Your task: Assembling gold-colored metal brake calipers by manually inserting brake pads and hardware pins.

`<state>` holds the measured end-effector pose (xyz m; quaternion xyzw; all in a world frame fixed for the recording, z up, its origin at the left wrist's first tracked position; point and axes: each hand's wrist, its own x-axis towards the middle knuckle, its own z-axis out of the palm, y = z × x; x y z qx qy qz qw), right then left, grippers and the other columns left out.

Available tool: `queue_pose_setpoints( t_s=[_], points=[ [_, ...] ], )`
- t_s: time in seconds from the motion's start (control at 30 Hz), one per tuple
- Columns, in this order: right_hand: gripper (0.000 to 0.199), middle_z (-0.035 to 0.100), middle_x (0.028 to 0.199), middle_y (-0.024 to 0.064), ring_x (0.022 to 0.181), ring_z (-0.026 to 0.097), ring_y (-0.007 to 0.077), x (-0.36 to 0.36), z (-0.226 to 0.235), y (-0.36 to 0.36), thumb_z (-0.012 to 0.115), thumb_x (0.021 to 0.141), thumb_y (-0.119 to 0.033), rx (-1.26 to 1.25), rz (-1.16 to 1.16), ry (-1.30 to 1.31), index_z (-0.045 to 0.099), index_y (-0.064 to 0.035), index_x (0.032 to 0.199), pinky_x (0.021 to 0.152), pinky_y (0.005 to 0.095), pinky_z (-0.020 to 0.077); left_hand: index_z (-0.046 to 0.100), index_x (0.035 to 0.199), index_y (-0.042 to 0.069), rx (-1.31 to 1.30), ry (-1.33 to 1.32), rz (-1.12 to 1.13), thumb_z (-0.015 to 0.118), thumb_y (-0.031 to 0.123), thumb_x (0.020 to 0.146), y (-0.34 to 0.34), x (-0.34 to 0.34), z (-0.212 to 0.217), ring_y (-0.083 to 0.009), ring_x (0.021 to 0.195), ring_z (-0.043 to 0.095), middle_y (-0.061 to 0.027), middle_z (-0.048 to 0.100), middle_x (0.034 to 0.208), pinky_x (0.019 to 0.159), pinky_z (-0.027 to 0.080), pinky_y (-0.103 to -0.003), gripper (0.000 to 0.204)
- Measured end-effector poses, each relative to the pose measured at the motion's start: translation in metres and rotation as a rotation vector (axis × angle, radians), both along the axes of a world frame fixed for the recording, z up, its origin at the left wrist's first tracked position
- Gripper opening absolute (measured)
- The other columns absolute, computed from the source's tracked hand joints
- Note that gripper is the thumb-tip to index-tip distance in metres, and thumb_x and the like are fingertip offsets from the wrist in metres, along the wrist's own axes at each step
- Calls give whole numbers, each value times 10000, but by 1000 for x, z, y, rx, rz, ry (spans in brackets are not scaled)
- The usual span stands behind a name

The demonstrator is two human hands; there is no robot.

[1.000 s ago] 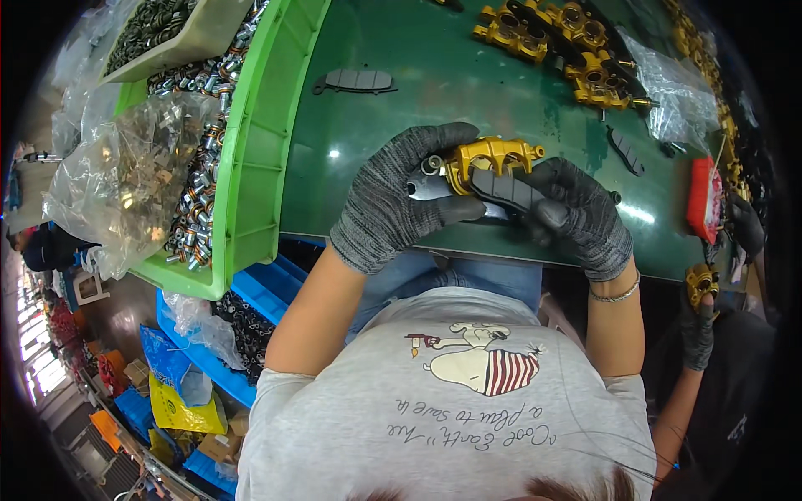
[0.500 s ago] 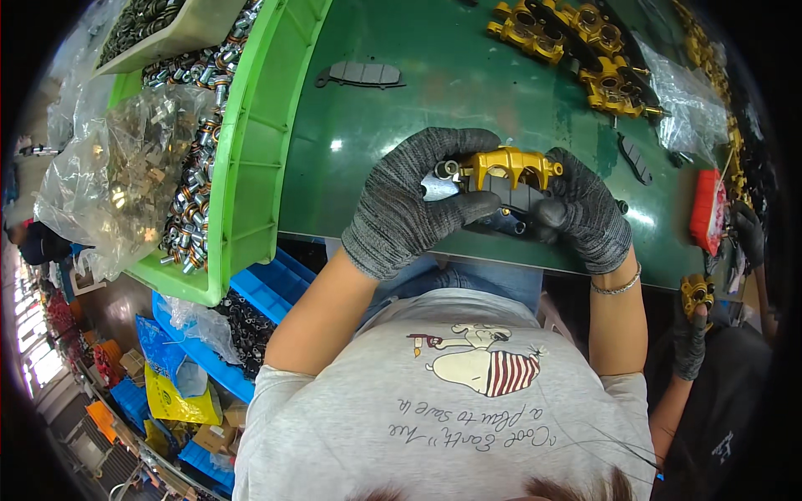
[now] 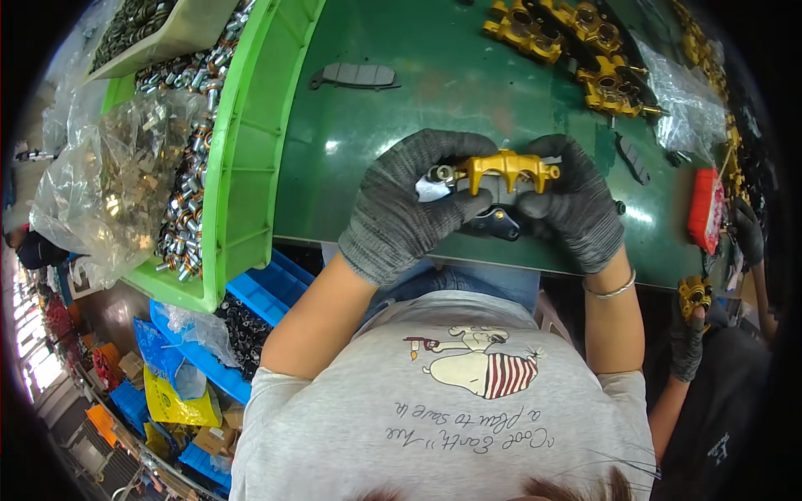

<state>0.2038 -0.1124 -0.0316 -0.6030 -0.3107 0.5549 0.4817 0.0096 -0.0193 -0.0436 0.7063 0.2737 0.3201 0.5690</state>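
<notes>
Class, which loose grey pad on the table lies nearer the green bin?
The upper-left pad, just right of the green bin; the other pad lies farther right, beyond the right hand.

Glossy green tabletop [image 3: 418, 75]. Left side: long bright-green plastic bin [image 3: 251, 159] with ribbed wall, loaded with small silver metal bolts [image 3: 194, 224]. Clear crinkled plastic bag [image 3: 117, 192] of brassy metal bits over the bin's left part. Cream plastic tray [image 3: 167, 48] of small dark parts at its far end. Near left, lower: blue plastic bin [image 3: 259, 292] holding black parts [image 3: 242, 334]; bright yellow plastic bag [image 3: 175, 401] beyond, farther left. Right edge: red plastic box [image 3: 703, 209], near a clear plastic bag [image 3: 681, 92] farther off.
</notes>
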Motion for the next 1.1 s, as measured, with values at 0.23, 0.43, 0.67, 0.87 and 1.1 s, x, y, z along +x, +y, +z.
queue_pose_setpoints(
  t_s=[0.23, 0.43, 0.67, 0.87, 1.1],
  points=[
    [543, 617, 984, 38, 915, 585, 130, 0, -5, -5, 814, 667, -129, 72, 92, -264, 516, -30, 1110, 812, 264, 501, 636, 1029, 50, 42, -5, 36, 753, 101, 722, 0, -4, -10, -205, 907, 631, -104, 658, 962, 818, 495, -314, 333],
    [338, 649, 962, 58, 890, 610, 138, 47, 77, 14, 728, 779, -151, -55, 337, -990, 581, -39, 1061, 784, 287, 506, 639, 1028, 19, -43, 1, 118, 721, 130, 716, 4, -7, 0, -208, 914, 615, -102, 653, 979, 829, 477, -318, 340],
    [340, 662, 1025, 132, 943, 618, 226, 253, 68, 89, 602, 875, -259, -80, -289, -1229, 605, -43, 1138, 822, 309, 469, 640, 995, 6, -146, -41, 213, 747, 212, 681, 11, -7, -9, -217, 903, 608, -122, 649, 983, 821, 473, -340, 391],
    [493, 592, 1161, 216, 1091, 557, 367, 368, 23, 184, 560, 850, -405, -518, -419, -1538, 593, -27, 1164, 920, 375, 430, 633, 934, 17, -100, 31, 246, 756, 261, 693, 12, -4, 2, -237, 884, 613, -142, 645, 964, 800, 478, -354, 364],
    [426, 607, 1150, 176, 1089, 569, 341, 384, -22, 231, 459, 888, -402, -747, -311, -1804, 657, -73, 1073, 945, 419, 419, 619, 886, 20, -143, -8, 306, 763, 277, 681, 8, -7, -5, -247, 860, 604, -157, 636, 932, 794, 473, -359, 359]
  ],
)
